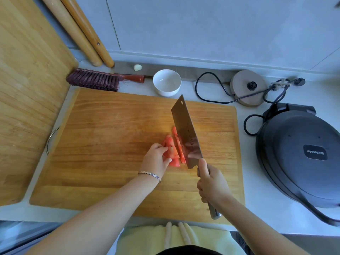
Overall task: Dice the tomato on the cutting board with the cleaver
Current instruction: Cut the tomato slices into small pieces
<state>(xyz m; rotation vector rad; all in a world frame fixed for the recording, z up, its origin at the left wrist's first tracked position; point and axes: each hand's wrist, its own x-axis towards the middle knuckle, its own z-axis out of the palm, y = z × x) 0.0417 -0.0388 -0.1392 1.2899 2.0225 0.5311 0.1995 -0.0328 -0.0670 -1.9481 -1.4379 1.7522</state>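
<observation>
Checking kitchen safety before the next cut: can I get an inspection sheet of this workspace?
Surface: cutting board on a pale counter.
Job's things: tomato in pieces; cleaver against them.
Clutter: white bowl, brush, garlic clove.
Hands: left hand steadies the tomato; right hand grips the cleaver handle.
Cables: black cord loops from the kettle base.
Surroundings: electric griddle, second board, rolling pins.
</observation>
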